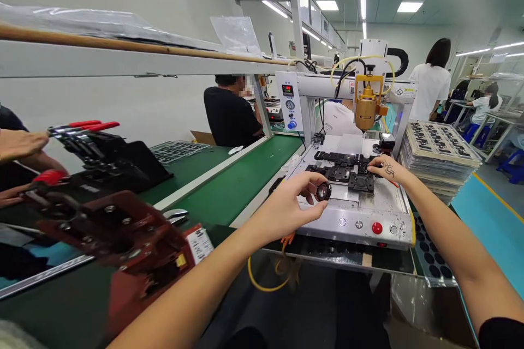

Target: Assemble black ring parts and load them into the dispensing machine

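My left hand (301,199) holds a small round dark part (323,191) with a shiny, lens-like centre between thumb and fingers, just in front of the machine bed. Over the bed, my right hand (385,167) reaches in from the right, its fingertips pinched together at the black fixture (362,181). Whatever those fingertips hold is too small to make out. The fixture is made of several black blocks on the light metal bed (323,204). Above it hangs the machine's brass-coloured head (367,113).
A red button (377,228) sits on the machine's front panel. Stacked trays of black parts (440,144) stand at its right. Left are a green conveyor belt (245,180) and a dark red toggle-clamp fixture (118,229). Another person's hand (22,144) is at the far left.
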The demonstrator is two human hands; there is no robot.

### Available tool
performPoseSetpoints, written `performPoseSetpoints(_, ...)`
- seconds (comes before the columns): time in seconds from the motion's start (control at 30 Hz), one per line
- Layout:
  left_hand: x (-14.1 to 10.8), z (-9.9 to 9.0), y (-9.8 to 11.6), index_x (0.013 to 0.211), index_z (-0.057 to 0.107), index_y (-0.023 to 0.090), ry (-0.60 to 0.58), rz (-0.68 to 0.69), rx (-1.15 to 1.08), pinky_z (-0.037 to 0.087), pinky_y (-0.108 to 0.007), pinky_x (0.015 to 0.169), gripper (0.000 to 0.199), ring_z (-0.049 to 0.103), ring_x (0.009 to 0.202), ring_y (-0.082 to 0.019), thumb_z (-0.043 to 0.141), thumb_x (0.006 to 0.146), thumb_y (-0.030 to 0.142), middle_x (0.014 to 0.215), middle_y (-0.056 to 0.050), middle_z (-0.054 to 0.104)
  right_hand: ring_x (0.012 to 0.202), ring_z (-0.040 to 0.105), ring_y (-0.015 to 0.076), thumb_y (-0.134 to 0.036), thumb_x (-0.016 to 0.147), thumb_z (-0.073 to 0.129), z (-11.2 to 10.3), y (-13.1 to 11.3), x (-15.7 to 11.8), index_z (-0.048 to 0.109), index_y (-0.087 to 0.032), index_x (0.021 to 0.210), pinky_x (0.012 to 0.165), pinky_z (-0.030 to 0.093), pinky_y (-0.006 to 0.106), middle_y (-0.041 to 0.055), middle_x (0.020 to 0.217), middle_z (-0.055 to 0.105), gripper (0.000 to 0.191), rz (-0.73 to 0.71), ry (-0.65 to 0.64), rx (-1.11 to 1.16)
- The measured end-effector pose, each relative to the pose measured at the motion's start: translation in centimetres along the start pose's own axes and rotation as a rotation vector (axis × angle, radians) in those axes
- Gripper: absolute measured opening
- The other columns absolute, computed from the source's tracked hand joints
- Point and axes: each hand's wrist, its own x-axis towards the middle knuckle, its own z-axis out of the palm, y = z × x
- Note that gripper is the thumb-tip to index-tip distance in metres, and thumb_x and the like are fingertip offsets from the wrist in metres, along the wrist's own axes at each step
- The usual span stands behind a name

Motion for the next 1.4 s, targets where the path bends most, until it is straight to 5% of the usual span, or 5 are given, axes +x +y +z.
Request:
performPoseSetpoints(0.13,-1.8,1.7,-0.3,0.120,0.066,0.019,0.043,0.031,-0.032,0.055,-0.037,0.084,0.033,0.064,0.084,-0.019,0.068,0.088,0.028,0.096,-0.003,0.067,0.099,0.067,0.0299,-0.046,0.098,0.069,-0.4,-1.3,-3.3,0.082,-0.019,0.099,0.089,0.053,0.042,0.0129,0.101,0.074,0.029,0.032,0.238,-0.013)
performPoseSetpoints(0.4,-8.4,8.2,-5.6,0.117,0.067,0.021,0.049,-0.068,-0.143,0.057,-0.033,0.081,0.030,0.067,0.085,-0.019,0.073,0.088,0.025,0.099,-0.003,0.070,0.083,0.061,0.0236,-0.049,0.097,0.075,1.1,-3.6,-21.0,0.071,-0.022,0.103,0.078,0.050,0.038,0.0045,0.093,0.066,0.028,0.072,0.508,-0.078)
performPoseSetpoints(0.67,-8.5,19.4,-10.3,0.109,0.067,0.019,-0.302,0.039,-0.132,0.044,-0.057,0.124,0.038,0.063,0.140,-0.038,0.086,0.076,0.016,0.143,-0.019,0.070,0.092,0.062,0.0282,-0.052,0.096,0.077,4.5,-4.2,-24.3,0.066,-0.022,0.100,0.085,0.052,0.045,0.0075,0.097,0.066,0.032,0.088,0.667,-0.178)
performPoseSetpoints(0.97,-12.3,18.8,-11.7,0.117,0.065,0.022,-0.361,0.139,-0.124,0.028,-0.057,0.136,0.035,0.047,0.158,-0.032,0.078,0.086,0.018,0.160,-0.016,0.060,0.091,0.078,0.0240,-0.025,0.110,0.058,11.3,-6.4,-28.3,0.075,-0.026,0.114,0.083,0.064,0.035,0.0060,0.103,0.081,0.018,-0.036,0.068,0.055)
performPoseSetpoints(1.4,-12.0,20.1,-11.7,0.117,0.063,0.020,-0.331,0.030,-0.097,0.033,-0.059,0.134,0.039,0.043,0.160,-0.034,0.080,0.082,0.015,0.162,-0.019,0.057,0.101,0.071,0.0315,-0.020,0.110,0.056,15.9,-3.3,-28.1,0.072,-0.017,0.138,0.086,0.059,0.048,0.0173,0.114,0.077,0.033,-0.262,-0.016,-0.173)
